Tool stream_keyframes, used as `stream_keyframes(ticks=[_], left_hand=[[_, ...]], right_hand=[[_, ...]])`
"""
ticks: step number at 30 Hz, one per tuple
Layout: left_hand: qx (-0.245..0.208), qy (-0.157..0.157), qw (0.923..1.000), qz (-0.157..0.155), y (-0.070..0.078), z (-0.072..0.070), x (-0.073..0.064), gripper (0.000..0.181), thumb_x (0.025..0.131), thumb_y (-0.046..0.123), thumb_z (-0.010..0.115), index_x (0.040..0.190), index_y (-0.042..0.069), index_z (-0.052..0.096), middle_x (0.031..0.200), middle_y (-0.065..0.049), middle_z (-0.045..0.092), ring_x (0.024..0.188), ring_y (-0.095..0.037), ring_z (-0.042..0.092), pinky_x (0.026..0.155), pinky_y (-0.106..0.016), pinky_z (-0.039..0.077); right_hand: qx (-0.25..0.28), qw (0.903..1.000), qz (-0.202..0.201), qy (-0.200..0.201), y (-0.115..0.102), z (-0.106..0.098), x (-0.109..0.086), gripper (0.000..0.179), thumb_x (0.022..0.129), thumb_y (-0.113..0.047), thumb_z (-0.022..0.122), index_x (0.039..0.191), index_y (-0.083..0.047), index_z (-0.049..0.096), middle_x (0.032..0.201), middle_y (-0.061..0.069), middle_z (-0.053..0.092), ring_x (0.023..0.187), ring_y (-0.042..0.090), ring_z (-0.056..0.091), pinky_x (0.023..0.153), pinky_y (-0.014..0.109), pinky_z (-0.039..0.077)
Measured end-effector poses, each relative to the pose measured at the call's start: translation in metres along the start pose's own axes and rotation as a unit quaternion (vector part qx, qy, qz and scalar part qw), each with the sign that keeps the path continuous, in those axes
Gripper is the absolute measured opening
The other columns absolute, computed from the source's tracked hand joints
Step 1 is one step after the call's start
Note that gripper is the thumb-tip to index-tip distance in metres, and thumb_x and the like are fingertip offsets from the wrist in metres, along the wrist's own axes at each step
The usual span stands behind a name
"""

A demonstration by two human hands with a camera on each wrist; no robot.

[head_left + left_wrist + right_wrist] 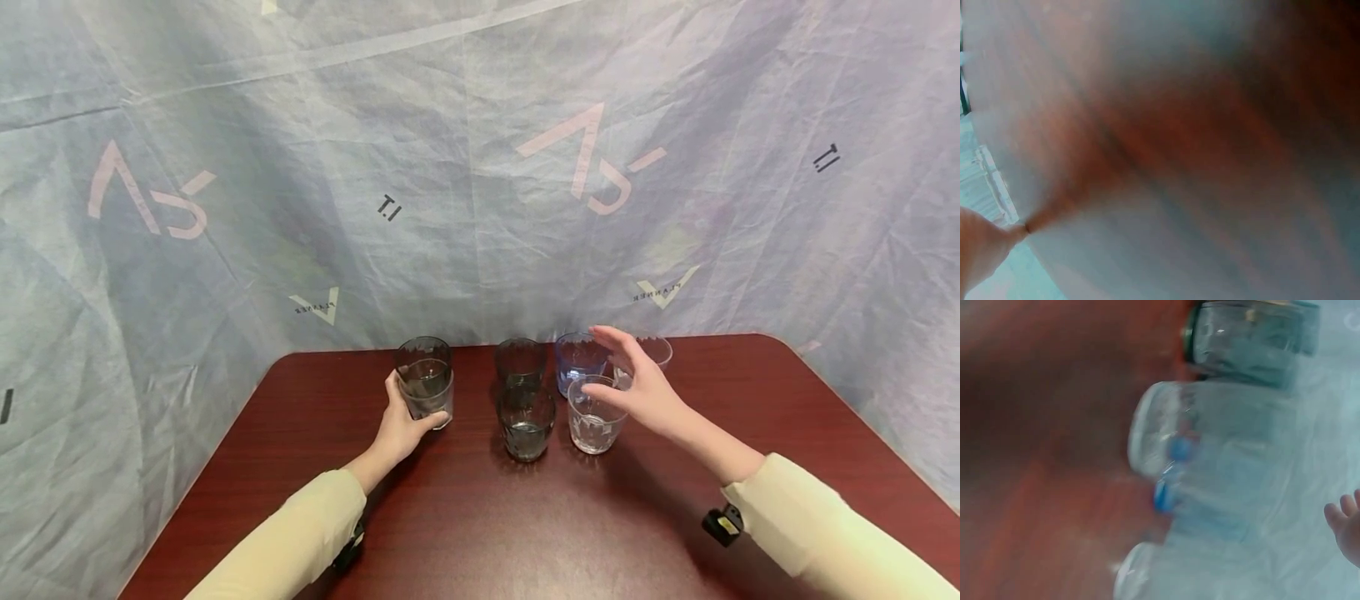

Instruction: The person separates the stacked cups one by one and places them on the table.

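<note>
On the left, my left hand (405, 425) grips a clear glass (429, 404), thumb across its near side. A dark grey glass (422, 343) stands directly behind and overlaps it. In the left wrist view only part of the left hand (985, 247) shows at the lower left edge. My right hand (648, 396) is held with fingers spread, its thumb overlapping the rim of the front clear glass (594, 433). Behind that are a blue glass (576, 367) and another clear glass (660, 352), partly hidden by the hand. The right wrist view shows the front clear glass (1157, 431) and fingertips (1347, 512).
Two dark glasses stand in the middle, a front one (527, 433) and a back one (521, 358). The red-brown wooden table (480, 533) ends at a grey printed cloth (450, 250) hanging behind and on both sides.
</note>
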State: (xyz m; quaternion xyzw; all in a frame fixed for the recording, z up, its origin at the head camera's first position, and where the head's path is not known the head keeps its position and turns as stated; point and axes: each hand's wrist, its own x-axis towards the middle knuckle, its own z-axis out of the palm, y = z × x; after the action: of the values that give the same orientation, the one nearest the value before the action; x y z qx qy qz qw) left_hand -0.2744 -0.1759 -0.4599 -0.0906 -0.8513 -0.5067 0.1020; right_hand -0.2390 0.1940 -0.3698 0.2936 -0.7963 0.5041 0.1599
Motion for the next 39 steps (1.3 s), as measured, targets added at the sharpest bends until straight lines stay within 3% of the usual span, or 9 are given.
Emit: stream_keyframes(ticks=[6,8,14,24,30,39], left_hand=[[0.003,-0.002,1.0,-0.008,0.0,0.0,0.0,0.102,0.08,0.016,0.082,0.147,0.01,0.005,0.141,-0.028,0.04,0.125,-0.043,0.045,0.1,-0.056,0.036],[0.005,-0.003,0.9999,-0.01,0.001,0.001,0.0,0.102,0.08,0.016,0.082,0.148,0.011,0.005,0.141,-0.028,0.04,0.125,-0.043,0.046,0.1,-0.056,0.036],[0.005,0.001,0.9999,-0.012,0.002,0.0,0.001,0.102,0.08,0.014,0.082,0.148,0.01,0.006,0.141,-0.027,0.041,0.125,-0.042,0.046,0.1,-0.056,0.036],[0.002,0.003,1.0,-0.003,-0.001,0.0,0.001,0.102,0.079,0.014,0.083,0.147,0.01,0.007,0.14,-0.027,0.042,0.123,-0.042,0.047,0.099,-0.055,0.037],[-0.005,0.002,1.0,0.001,-0.001,0.001,0.001,0.103,0.079,0.012,0.083,0.148,0.01,0.006,0.142,-0.027,0.04,0.126,-0.042,0.045,0.101,-0.055,0.036],[-0.002,-0.001,1.0,-0.004,0.0,0.0,0.001,0.102,0.08,0.014,0.082,0.148,0.011,0.005,0.144,-0.027,0.036,0.128,-0.042,0.042,0.102,-0.056,0.034]], right_hand=[[0.01,0.9984,0.023,-0.05,-0.011,0.02,0.026,0.075,0.084,-0.005,0.077,0.146,-0.004,0.034,0.149,0.011,0.038,0.138,0.028,0.033,0.108,0.047,0.031],[0.01,0.9975,0.032,-0.062,-0.013,0.027,0.033,0.075,0.085,-0.009,0.076,0.146,-0.006,0.033,0.149,0.011,0.038,0.138,0.027,0.033,0.108,0.05,0.03],[0.019,0.9943,0.051,-0.092,-0.019,0.044,0.055,0.075,0.087,-0.016,0.075,0.148,-0.014,0.031,0.151,0.011,0.034,0.138,0.026,0.033,0.108,0.048,0.031],[0.038,0.9926,0.046,-0.106,-0.012,0.071,0.092,0.077,0.088,-0.013,0.074,0.149,-0.01,0.028,0.15,0.014,0.034,0.135,0.03,0.038,0.106,0.051,0.033],[0.031,0.9901,0.056,-0.125,-0.009,0.088,0.106,0.079,0.087,-0.014,0.075,0.15,-0.009,0.026,0.149,0.015,0.036,0.135,0.03,0.039,0.105,0.05,0.035],[0.024,0.9789,0.08,-0.186,-0.006,0.113,0.117,0.085,0.086,-0.016,0.076,0.152,-0.011,0.022,0.152,0.014,0.031,0.137,0.034,0.035,0.104,0.048,0.036]])
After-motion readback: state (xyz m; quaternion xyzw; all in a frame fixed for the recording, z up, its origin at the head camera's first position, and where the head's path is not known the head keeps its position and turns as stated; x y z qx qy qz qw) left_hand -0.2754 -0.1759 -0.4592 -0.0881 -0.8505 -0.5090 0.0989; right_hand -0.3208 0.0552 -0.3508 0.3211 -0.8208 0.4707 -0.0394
